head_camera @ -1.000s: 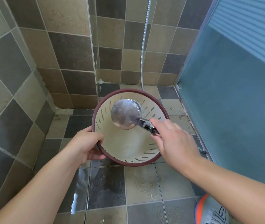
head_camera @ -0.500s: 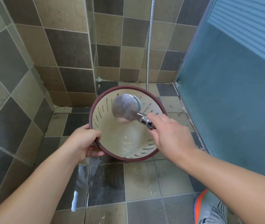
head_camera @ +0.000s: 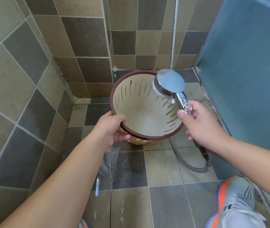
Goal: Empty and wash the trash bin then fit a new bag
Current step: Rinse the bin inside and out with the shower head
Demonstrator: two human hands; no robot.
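Trash bin point(head_camera: 141, 116): cream inside, dark red rim, slotted walls, sits in the corner of a tiled shower floor point(head_camera: 131, 178), tilted so the opening faces up toward the camera. No bag in it; inner bottom looks wet.

Left hand point(head_camera: 113, 127) grips the near-left part of the rim: thumb lies over the top edge, fingers curl under the rim on the outside. Bin is right at that hand, extending away from it up and to the right.

Right hand point(head_camera: 200, 124) holds the chrome shower head point(head_camera: 170, 84) by its handle, thumb and fingers wrapped round the handle just outside the bin's right rim. This hand does not touch the bin; it sits just beside the right edge. The spray face hangs over the far-right part of the opening, angled down and left into the bin, with a faint spray visible toward the inner wall.

Metal hose point(head_camera: 195, 167) loops from below the right hand across the floor, and another stretch runs up the tiled wall point(head_camera: 85, 38) behind the bin. Frosted blue glass panel point(head_camera: 246, 71) on the right. Grey shoe with orange trim point(head_camera: 236, 204) at bottom right; sliver of another shoe at the bottom edge.
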